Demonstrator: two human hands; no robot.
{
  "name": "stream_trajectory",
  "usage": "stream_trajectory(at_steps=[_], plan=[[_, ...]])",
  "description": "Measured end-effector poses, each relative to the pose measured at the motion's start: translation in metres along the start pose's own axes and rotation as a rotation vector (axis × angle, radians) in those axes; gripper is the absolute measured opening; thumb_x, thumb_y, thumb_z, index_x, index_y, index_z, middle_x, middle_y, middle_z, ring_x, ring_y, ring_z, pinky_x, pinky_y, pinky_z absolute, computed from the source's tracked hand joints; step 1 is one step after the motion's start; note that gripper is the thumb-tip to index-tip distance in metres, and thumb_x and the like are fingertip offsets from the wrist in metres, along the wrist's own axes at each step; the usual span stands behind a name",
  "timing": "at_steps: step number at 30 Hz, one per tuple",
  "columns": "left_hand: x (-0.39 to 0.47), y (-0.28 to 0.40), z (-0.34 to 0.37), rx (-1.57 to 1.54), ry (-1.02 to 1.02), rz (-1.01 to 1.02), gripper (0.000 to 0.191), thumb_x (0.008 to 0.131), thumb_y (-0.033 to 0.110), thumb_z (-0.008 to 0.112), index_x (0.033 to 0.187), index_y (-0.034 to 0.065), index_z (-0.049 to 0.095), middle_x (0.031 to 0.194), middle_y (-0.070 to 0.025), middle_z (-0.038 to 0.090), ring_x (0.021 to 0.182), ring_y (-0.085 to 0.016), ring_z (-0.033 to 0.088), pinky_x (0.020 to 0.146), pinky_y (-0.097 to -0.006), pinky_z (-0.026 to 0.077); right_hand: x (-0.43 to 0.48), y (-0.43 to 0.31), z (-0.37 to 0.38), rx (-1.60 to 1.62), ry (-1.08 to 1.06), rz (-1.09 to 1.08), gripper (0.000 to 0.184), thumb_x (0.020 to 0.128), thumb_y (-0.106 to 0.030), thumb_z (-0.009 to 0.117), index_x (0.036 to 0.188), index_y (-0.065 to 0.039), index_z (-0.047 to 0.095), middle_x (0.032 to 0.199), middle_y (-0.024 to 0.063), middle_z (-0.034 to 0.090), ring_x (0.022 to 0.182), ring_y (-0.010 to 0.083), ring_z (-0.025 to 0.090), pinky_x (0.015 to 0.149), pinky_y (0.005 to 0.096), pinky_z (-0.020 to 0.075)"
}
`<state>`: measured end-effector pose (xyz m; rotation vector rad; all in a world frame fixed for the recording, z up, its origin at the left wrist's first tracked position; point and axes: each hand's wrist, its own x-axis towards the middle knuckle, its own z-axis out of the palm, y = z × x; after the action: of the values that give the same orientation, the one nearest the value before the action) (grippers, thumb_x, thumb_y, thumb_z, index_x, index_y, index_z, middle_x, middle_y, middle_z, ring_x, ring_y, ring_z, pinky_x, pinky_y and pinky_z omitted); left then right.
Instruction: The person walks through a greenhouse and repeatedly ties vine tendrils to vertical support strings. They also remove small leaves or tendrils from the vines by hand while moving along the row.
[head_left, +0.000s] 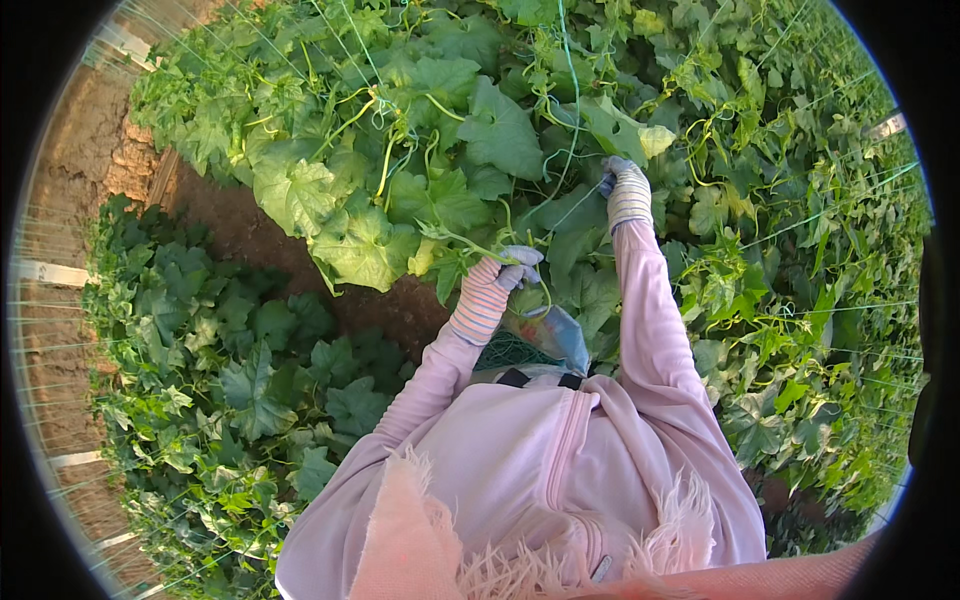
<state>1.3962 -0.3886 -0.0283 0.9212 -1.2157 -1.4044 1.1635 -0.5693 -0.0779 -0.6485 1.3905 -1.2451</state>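
Observation:
Both my hands wear striped knit gloves with grey fingers. My left hand (491, 289) is closed on a green vine stem (480, 244) beside the yellowing leaves. Higher and to the right, my right hand (626, 191) grips a thin pale-green string (576, 207), just below a large leaf with a pale tip (656, 140). Another green string (574, 90) hangs between the hands from the top. A curled tendril dangles under my left hand. At my waist are a blue plastic bag (564, 337) and a bundle of dark green netting or twine (510, 351).
Dense leafy vines (255, 382) grow at the left, and more (772, 225) stand at the right with strings running through them. Bare brown soil (247, 232) lies between the left rows. An earthen wall (67, 157) with pale posts curves along the far left.

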Motion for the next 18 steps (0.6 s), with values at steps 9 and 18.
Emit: stream_trajectory(at_steps=[9,18], plan=[[0.046,-0.017,0.022,-0.099,0.184,-0.094,0.014,0.086,0.004,0.047,0.092,0.0017,0.06,0.073,-0.0046,0.062,0.063,-0.008,0.051,0.058,-0.0207,0.041,-0.124,-0.068,0.057,-0.261,-0.619,-0.531,0.034,0.092,-0.019,0.047,0.123,-0.004,0.049,0.117,0.0091,0.055,0.108,0.0154,0.049,0.095,0.0278,0.0353],[0.06,-0.026,0.03,-0.146,0.343,-0.065,0.018,0.083,0.004,0.052,0.1,0.0005,0.056,0.074,-0.0074,0.063,0.053,-0.009,0.052,0.044,-0.0203,0.038,-0.094,-0.049,-0.012,0.417,-0.752,-0.261,0.02,0.087,-0.016,0.056,0.101,-0.001,0.057,0.087,0.0051,0.059,0.079,0.0126,0.056,0.082,0.0308,0.0473]])
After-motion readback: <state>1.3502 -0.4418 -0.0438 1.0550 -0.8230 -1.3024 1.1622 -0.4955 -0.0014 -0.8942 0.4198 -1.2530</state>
